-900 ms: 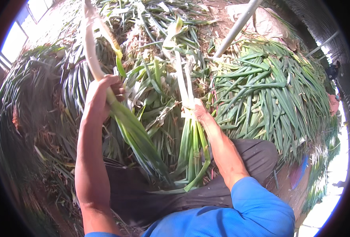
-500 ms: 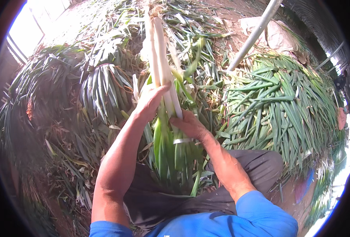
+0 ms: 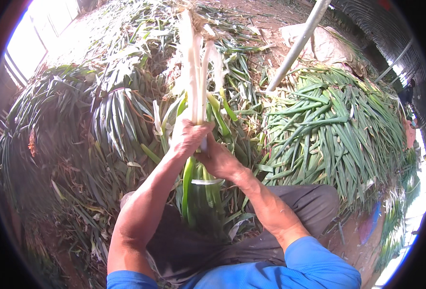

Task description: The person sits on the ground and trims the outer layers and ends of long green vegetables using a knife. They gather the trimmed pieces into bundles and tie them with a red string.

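Note:
A bunch of long green onions [image 3: 192, 72] is held upright in front of me, with white shafts and stringy roots at the far end and green leaves toward my lap. My left hand [image 3: 190, 137] is closed around the lower white part. Just below it, my right hand [image 3: 218, 159] wraps the stalks where they turn green, its fingers partly hidden. A white strip [image 3: 207, 182] lies across the leaves below my right hand; whether it goes all the way round cannot be seen. Loose peeled leaves hang beside the shafts.
A big heap of green onions [image 3: 323, 125] lies to the right, and bundled ones [image 3: 119, 118] droop on the left. Leaf scraps cover the ground. A metal pole [image 3: 299, 45] slants up near a pale sack [image 3: 326, 45]. My crossed legs [image 3: 299, 204] frame the near side.
My left hand has come nearer along the stalks and now sits close against my right. The bunch has turned a little, and its leaves have shifted left.

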`<state>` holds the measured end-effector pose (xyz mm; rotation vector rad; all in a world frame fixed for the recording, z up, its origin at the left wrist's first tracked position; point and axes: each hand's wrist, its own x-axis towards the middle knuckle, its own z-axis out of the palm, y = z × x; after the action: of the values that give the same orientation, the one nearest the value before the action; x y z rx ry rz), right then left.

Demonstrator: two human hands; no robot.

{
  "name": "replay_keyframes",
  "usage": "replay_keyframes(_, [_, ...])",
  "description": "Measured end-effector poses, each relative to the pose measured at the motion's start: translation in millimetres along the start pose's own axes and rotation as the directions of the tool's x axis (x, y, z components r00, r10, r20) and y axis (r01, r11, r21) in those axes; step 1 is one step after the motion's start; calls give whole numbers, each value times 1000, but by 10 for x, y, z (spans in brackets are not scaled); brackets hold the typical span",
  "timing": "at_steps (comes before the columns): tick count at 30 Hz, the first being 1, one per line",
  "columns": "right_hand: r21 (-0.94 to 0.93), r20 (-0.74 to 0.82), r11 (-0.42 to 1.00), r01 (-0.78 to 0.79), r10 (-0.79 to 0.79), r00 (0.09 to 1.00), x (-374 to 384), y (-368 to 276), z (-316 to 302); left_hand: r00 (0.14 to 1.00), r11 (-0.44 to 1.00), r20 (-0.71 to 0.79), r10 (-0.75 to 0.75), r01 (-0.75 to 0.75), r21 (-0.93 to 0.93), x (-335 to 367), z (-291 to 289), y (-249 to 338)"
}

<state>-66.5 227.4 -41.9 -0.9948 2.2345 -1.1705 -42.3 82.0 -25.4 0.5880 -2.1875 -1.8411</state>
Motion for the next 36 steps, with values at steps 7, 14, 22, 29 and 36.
replay_keyframes(7, [212, -714, 826, 522, -234, 660, 166, 17, -1200, 896, 845, 430, 107, 146, -514, -140, -300, 287])
replay_keyframes(14, [454, -302, 707, 542, -450, 840, 925, -326, -1615, 540, 770, 813, 217, 417, -483, -354, -123, 302])
replay_keyframes(22, [267, 375, 959, -93, -15, 927, 321, -912, -1692, 480, 800, 851, 214, 414, -435, -392, -226, 263])
replay_keyframes(29, [-386, 329, 896, 218, -88, 940, 399, -802, -2520, 471, 817, 866, 168, 425, -390, -392, -135, 314])
replay_keyframes(36, [247, -873, 835, 491, -27, 486, 149, -989, -4712, 641, 880, 764, 73, 319, -351, -470, -22, 217])
